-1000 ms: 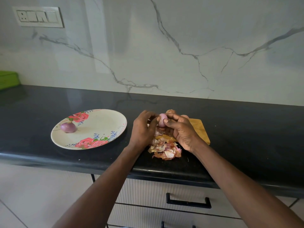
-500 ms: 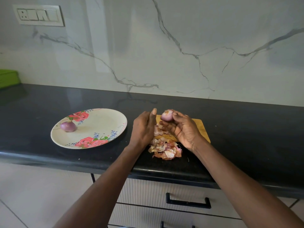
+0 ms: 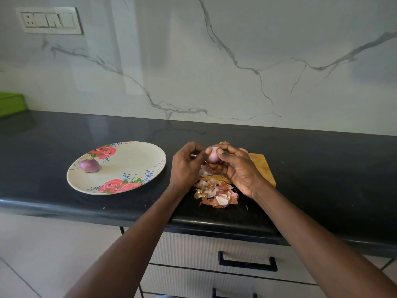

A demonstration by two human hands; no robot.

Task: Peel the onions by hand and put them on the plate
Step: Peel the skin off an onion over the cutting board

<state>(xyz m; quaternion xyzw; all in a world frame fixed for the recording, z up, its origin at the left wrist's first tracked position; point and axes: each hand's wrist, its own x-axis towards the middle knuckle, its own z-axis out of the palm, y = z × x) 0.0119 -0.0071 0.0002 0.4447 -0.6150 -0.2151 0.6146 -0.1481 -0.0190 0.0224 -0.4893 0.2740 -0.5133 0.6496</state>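
Note:
Above the wooden board [image 3: 263, 168], both my hands close around a small pale-pink onion [image 3: 212, 157]. My right hand [image 3: 240, 171] cups it from the right with thumb on top. From the left, the fingertips of my left hand [image 3: 185, 166] pinch at it. Loose skin hangs under the onion. A pile of peels [image 3: 217, 193] lies on the counter in front of the board. One peeled purple onion [image 3: 89, 165] rests on the left part of the floral plate [image 3: 133, 160]. More onions peek out behind my hands [image 3: 223, 143], mostly hidden.
The black counter [image 3: 322, 168] runs wall to wall, its front edge just below the peels. A green box [image 3: 10, 103] sits at the far left. A switch panel [image 3: 49, 20] is on the marble wall. Drawers with black handles [image 3: 247, 261] lie below.
My left hand, which had come off the onion half a second ago, has gone back to it and grips it again. The onion sits slightly lower and between both hands.

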